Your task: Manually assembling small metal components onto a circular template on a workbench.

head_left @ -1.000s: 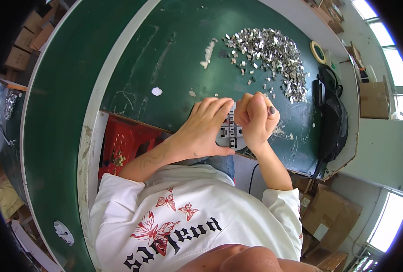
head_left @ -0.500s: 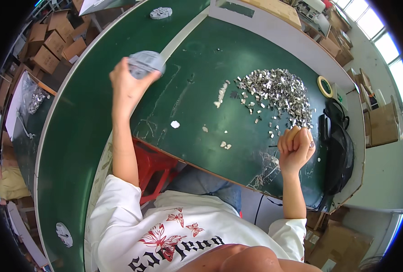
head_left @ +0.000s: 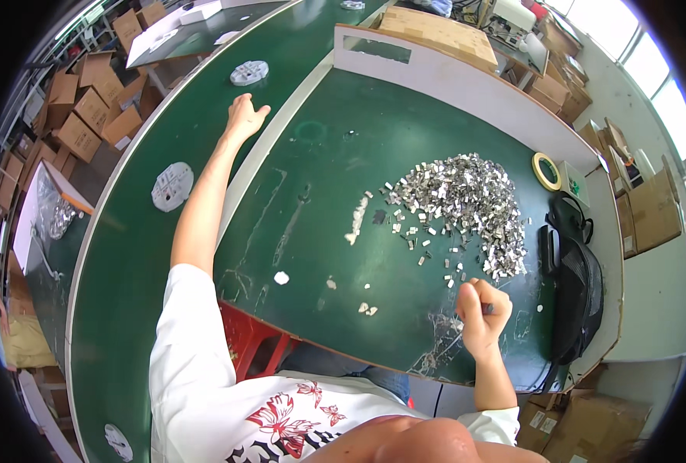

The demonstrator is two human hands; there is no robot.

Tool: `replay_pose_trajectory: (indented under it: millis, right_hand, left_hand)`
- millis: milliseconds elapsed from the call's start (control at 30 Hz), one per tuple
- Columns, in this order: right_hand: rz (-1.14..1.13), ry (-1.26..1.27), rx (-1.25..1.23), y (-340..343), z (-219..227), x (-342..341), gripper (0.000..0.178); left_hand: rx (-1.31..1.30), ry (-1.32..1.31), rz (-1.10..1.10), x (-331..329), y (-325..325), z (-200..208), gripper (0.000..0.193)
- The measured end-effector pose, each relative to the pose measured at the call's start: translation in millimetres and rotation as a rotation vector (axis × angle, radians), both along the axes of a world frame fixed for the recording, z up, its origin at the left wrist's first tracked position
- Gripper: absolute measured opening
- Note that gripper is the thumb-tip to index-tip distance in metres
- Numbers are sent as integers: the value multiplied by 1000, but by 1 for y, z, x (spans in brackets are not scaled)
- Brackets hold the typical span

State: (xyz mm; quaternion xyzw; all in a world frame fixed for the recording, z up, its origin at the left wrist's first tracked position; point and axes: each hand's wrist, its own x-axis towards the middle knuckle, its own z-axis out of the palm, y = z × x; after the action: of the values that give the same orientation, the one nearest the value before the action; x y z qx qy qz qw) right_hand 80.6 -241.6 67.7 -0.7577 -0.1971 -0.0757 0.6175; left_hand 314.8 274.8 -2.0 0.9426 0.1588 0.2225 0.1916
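My left hand (head_left: 246, 117), fingers and thumb apart and holding nothing, reaches over the green conveyor belt (head_left: 119, 262), just short of a pale grey round disc-shaped part (head_left: 249, 73). Beside my left forearm lies another grey disc (head_left: 173, 187) with markings and holes on its face. My right hand (head_left: 483, 312) is closed in a fist above the green tabletop (head_left: 312, 255); a small dark bit shows between the fingers, too small to name. Just beyond it spreads a heap of small shiny metal pieces (head_left: 474, 208), some scattered loose.
Whitish lumps (head_left: 357, 220) dot the tabletop. A roll of yellow tape (head_left: 546, 171) and a black bag (head_left: 577, 285) lie along the right wall. More discs (head_left: 117, 442) sit on the belt. A red stool (head_left: 250, 339) is under the table edge; cardboard boxes (head_left: 92, 112) are stacked at left.
My left hand has let go of the grey disc, now on the belt, and moved forward toward another disc. My right fist has turned and shifted slightly left. The view has tilted up.
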Motion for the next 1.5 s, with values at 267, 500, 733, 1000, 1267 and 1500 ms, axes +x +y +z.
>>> replay_pose_trajectory:
  millis: [267, 500, 733, 1000, 1267, 1500]
  right_hand:
    - [-48, 18, -320, -2, 11, 9, 11]
    - [56, 71, -524, 7, 4, 45, 8]
    - [-24, -45, -782, 42, -22, 71, 9]
    - [-25, 20, -743, 30, -31, 71, 8]
    - [147, -191, -775, 15, -31, 48, 12]
    - [77, -285, -749, 2, -32, 38, 26]
  left_hand:
    - [382, -50, 36, 107, 67, -41, 71]
    - [321, -19, -15, 122, 98, -23, 50]
    - [109, -240, -124, 80, 35, 1, 41]
    - [-97, -458, -439, -6, -81, 67, 33]
    - [-233, -413, -802, -136, -193, 113, 25]
    - [-287, -266, -979, -213, -230, 118, 26]
